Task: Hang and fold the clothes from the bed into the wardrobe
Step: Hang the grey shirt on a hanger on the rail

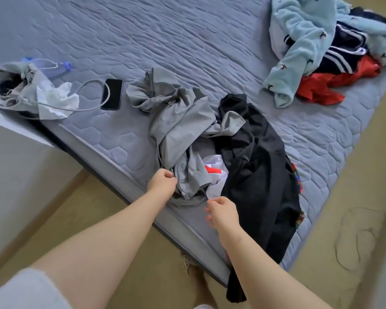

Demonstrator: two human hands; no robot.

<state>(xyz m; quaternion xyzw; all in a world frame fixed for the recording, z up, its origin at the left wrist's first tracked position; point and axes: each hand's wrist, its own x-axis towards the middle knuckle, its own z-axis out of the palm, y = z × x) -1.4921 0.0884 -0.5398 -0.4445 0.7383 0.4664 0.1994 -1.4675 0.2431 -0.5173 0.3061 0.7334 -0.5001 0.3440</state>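
left hand (163,182): fingers pinched together on the near edge of the grey shirt (181,121)
right hand (223,211): fingers half-curled, just beside the shirt hem, seems to hold nothing
grey shirt: crumpled on the bed (143,41), near its front edge
black garment (254,175): touching the shirt's right side, hanging over the bed edge
phone (112,94): left of the shirt

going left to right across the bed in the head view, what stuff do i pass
grey bundle → phone → grey shirt → black garment → light blue fleece
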